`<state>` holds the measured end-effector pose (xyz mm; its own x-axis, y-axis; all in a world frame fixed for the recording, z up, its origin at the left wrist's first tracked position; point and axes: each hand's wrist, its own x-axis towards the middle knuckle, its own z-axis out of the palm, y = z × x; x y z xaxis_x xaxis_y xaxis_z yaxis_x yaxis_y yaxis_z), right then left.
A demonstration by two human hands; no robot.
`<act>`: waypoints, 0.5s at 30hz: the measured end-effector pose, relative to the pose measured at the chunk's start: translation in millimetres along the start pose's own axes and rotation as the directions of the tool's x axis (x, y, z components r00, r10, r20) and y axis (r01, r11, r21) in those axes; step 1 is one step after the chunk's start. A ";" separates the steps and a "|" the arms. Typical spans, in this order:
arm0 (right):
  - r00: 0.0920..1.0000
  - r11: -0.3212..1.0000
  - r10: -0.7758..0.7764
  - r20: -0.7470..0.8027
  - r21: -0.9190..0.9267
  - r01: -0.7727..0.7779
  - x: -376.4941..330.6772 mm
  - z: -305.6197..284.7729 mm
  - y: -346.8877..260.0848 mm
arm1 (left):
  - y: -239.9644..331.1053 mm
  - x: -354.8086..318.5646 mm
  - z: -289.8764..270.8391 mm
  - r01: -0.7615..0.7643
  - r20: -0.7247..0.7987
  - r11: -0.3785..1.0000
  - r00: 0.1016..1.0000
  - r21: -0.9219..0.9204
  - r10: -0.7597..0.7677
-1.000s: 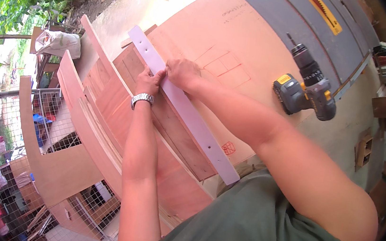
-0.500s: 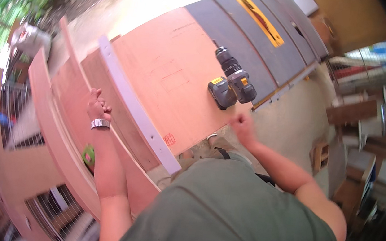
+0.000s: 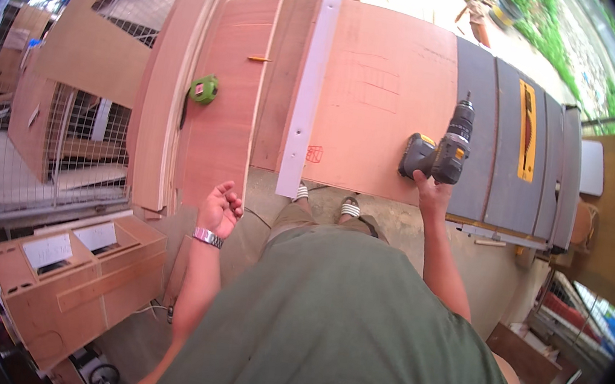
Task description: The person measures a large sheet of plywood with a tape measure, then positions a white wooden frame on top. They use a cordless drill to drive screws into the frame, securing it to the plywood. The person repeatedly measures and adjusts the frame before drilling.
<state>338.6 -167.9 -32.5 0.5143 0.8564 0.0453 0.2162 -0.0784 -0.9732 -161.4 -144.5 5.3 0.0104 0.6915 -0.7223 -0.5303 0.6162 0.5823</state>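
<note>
A black and yellow cordless drill (image 3: 452, 149) lies on its side where the pink plywood sheet (image 3: 381, 79) meets the grey saw table (image 3: 477, 90). Its chuck points away from me and its battery is to the left. My right hand (image 3: 434, 197) is closed at the drill's near end, thumb by the handle; the other fingers are partly hidden behind it. My left hand (image 3: 221, 209), with a metal watch on the wrist, is empty, its fingers loosely curled and apart. It is near the corner of a long reddish board (image 3: 223, 129).
On the reddish board are a green tape measure (image 3: 204, 90) and a pencil (image 3: 259, 59). A pale strip with holes (image 3: 307, 93) lies across the plywood's left part. A saw blade (image 3: 526, 133) shows in the yellow insert. A wooden cabinet (image 3: 109, 268) stands at the lower left.
The view has swung round. My right hand has come to the drill, which still lies at the plywood's edge. My left hand has left the board's edge and drawn back toward its near corner.
</note>
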 end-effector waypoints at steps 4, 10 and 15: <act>0.997 0.996 0.066 -0.041 -0.058 -0.069 14.0 10.1 -5.9 | -23.9 -17.4 -43.1 -0.125 -0.107 0.991 0.987 -0.042 0.119; 0.988 0.986 0.155 -0.001 0.060 -0.155 7.2 41.1 -41.0 | -9.3 0.9 -48.5 -0.259 -0.252 0.948 0.920 0.187 0.301; 0.951 0.962 0.155 0.268 0.177 -0.207 -5.7 151.8 -76.8 | 46.6 57.7 -31.2 -0.331 -0.110 0.703 0.857 0.630 0.503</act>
<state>193.0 -89.3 7.7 0.3001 0.9390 -0.1682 -0.0456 -0.1620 -0.9857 -212.0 -87.6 -20.9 -0.3511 0.8611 -0.3677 0.1581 0.4416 0.8832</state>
